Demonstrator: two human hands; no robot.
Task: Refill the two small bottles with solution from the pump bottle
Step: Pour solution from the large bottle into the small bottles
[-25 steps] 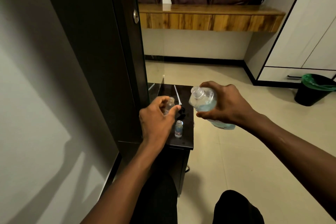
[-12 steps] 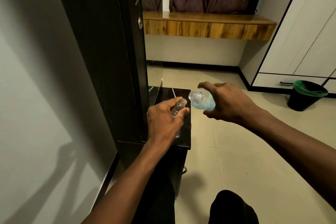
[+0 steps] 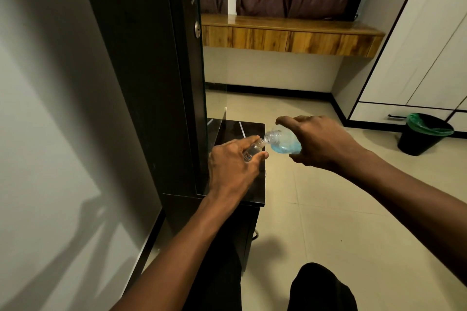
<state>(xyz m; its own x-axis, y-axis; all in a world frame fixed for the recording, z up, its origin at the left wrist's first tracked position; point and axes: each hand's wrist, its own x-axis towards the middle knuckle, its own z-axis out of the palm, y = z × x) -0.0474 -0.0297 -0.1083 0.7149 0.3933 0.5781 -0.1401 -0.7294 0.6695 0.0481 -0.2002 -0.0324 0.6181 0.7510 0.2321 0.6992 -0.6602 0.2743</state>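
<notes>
My right hand grips the clear pump bottle, which has no pump on it and lies tipped to the left, blue solution pooled in its lower side. Its open neck touches the mouth of a small clear bottle that my left hand holds tilted toward it, above the black side table. The second small bottle is hidden behind my left hand.
A tall dark cabinet with a mirrored door stands just left of the table. A black bin with a green liner sits on the tiled floor at the right, beside white wardrobe doors. A wooden shelf runs along the far wall.
Both hands rose from the table. The small bottle came up tilted, and the pump bottle tipped further left until the two necks met. The second small bottle went out of sight behind my left hand.
</notes>
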